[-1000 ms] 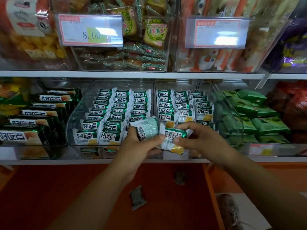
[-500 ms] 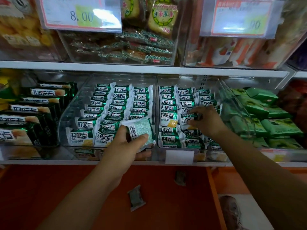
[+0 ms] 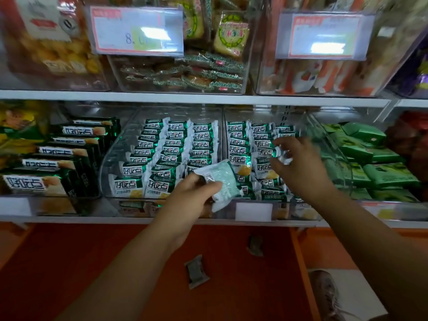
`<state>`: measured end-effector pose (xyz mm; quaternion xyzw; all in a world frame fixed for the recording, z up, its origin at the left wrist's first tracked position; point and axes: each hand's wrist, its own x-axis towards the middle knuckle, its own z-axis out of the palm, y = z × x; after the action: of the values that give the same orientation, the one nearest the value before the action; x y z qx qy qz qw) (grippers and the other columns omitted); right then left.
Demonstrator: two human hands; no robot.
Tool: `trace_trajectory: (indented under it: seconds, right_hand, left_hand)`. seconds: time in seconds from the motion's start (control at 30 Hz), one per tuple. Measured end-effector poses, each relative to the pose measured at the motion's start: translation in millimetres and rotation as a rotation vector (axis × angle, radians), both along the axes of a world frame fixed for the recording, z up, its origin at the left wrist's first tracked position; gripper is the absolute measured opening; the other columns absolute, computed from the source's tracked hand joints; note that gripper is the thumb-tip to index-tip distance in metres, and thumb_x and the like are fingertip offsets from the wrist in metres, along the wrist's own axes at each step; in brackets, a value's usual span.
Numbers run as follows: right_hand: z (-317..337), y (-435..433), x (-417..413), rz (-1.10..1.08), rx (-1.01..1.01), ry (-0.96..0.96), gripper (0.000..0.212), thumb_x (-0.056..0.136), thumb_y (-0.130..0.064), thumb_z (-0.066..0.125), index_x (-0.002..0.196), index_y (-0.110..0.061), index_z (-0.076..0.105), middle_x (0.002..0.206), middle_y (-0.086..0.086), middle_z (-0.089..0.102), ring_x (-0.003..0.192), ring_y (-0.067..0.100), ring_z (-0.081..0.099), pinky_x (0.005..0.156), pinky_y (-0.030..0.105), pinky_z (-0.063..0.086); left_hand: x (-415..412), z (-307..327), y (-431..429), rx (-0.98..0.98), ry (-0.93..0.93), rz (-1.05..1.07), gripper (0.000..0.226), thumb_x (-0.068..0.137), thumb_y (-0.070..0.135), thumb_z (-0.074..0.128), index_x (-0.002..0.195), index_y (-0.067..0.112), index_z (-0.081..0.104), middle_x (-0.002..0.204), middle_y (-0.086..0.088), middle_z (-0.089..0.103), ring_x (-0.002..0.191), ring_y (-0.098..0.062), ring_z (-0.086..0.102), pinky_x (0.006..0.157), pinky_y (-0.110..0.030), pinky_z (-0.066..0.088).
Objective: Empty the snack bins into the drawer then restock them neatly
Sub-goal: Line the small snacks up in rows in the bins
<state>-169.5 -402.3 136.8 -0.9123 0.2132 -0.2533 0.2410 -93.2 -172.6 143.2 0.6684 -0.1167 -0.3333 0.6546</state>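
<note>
Taking the white price tab on the front of the right clear bin as the landmark: far to its left, dark green boxes are standing in a row on the shelf. Closer, up and to its left, the left clear bin is holding three tidy rows of green-and-white snack packs. Just left of the tab, the left hand is pinching one snack pack between thumb and fingers, back side up with its barcode showing, at the bin's front edge. Below and left of the tab, the orange drawer is lying open with two dark packs resting on its floor. Directly above the tab, the right clear bin is carrying its own rows of the same packs. Up and to the right of the tab, the right hand is reaching into that bin, fingers curled and pinching the crinkled end of a pack in the rear rows. Far right of the tab, green packets are piling up in a neighbouring bin.
</note>
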Motion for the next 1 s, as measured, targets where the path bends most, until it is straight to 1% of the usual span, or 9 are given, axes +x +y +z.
trace_trajectory:
  seconds: [0.13, 0.23, 0.3, 0.43, 0.57, 0.67, 0.8, 0.9, 1.0]
  right_hand:
    - [12, 60, -41, 0.46, 0.138, 0.034, 0.048, 0.086, -0.021, 0.07, 0.123, -0.043, 0.048, 0.13, -0.015, 0.041, 0.119, -0.008, 0.043, 0.096, 0.01, 0.041]
    - [-6, 74, -48, 0.509, 0.174, 0.073, 0.069, 0.083, -0.018, 0.074, 0.139, -0.037, 0.039, 0.144, -0.017, 0.028, 0.13, -0.015, 0.028, 0.102, 0.009, 0.036]
    - [-6, 76, -45, 0.425, 0.266, -0.007, 0.062, 0.083, -0.017, 0.074, 0.135, -0.035, 0.045, 0.136, -0.016, 0.036, 0.121, -0.013, 0.039, 0.096, 0.013, 0.044]
    - [13, 72, -46, 0.386, 0.631, -0.045, 0.01, 0.088, -0.028, 0.06, 0.098, -0.026, 0.061, 0.098, 0.007, 0.062, 0.079, 0.006, 0.064, 0.068, 0.016, 0.05]
    - [16, 64, -44, 0.424, 0.892, -0.03, 0.028, 0.091, -0.026, 0.055, 0.108, -0.003, 0.059, 0.09, 0.02, 0.061, 0.074, 0.02, 0.068, 0.062, 0.023, 0.052]
    - [15, 61, -42, 0.39, 0.855, 0.037, 0.032, 0.092, -0.03, 0.056, 0.109, -0.002, 0.057, 0.099, 0.028, 0.056, 0.08, 0.017, 0.066, 0.063, 0.021, 0.052]
    - [19, 55, -41, 0.351, 0.712, 0.088, 0.044, 0.081, -0.037, 0.066, 0.123, -0.041, 0.055, 0.089, -0.033, 0.058, 0.081, -0.012, 0.059, 0.07, 0.014, 0.05]
    - [29, 42, -41, 0.321, 0.628, 0.124, 0.034, 0.082, -0.024, 0.07, 0.115, -0.029, 0.063, 0.066, -0.029, 0.058, 0.06, -0.007, 0.057, 0.06, 0.01, 0.046]
    - [39, 2, -39, 0.111, 0.37, 0.119, 0.028, 0.081, -0.022, 0.076, 0.108, -0.026, 0.066, 0.08, -0.007, 0.065, 0.056, 0.004, 0.06, 0.049, 0.016, 0.043]
  left_hand:
    - [-12, 1, -5, -0.024, -0.025, -0.036, 0.012, 0.091, 0.022, 0.066, 0.099, 0.013, 0.068, 0.105, -0.011, 0.074, 0.095, -0.025, 0.072, 0.087, -0.044, 0.058]
    - [-20, 4, -6, -0.071, -0.01, -0.07, 0.021, 0.092, 0.027, 0.065, 0.106, 0.011, 0.067, 0.11, -0.013, 0.072, 0.097, -0.026, 0.072, 0.091, -0.047, 0.056]
    - [-23, 8, -5, -0.078, 0.011, -0.109, 0.033, 0.094, 0.029, 0.062, 0.122, 0.011, 0.061, 0.116, -0.011, 0.07, 0.098, -0.025, 0.072, 0.093, -0.045, 0.055]
    - [-22, 11, 2, 0.064, -0.237, -0.144, 0.03, 0.091, 0.037, 0.064, 0.12, 0.034, 0.059, 0.118, 0.016, 0.063, 0.103, -0.009, 0.066, 0.09, -0.033, 0.056]
    - [-13, 9, 3, 0.045, -0.251, -0.152, 0.038, 0.087, 0.036, 0.068, 0.124, 0.029, 0.062, 0.114, 0.018, 0.061, 0.104, -0.006, 0.065, 0.086, -0.027, 0.055]
    - [-11, 7, -1, 0.0, -0.22, -0.162, 0.038, 0.089, 0.029, 0.068, 0.123, 0.013, 0.064, 0.097, 0.011, 0.063, 0.096, -0.006, 0.067, 0.08, -0.022, 0.056]
    - [-10, 2, -6, 0.039, -0.304, -0.191, 0.026, 0.09, 0.028, 0.068, 0.115, 0.021, 0.068, 0.093, 0.013, 0.069, 0.091, -0.004, 0.068, 0.074, -0.017, 0.053]
    - [-12, -4, -14, 0.093, -0.447, -0.128, 0.036, 0.089, 0.032, 0.068, 0.124, 0.03, 0.063, 0.109, 0.016, 0.066, 0.104, -0.008, 0.063, 0.081, -0.024, 0.051]
    - [-4, -11, -19, 0.214, -0.7, -0.002, 0.058, 0.09, 0.036, 0.066, 0.143, 0.032, 0.044, 0.136, 0.013, 0.047, 0.119, -0.005, 0.049, 0.097, -0.03, 0.043]
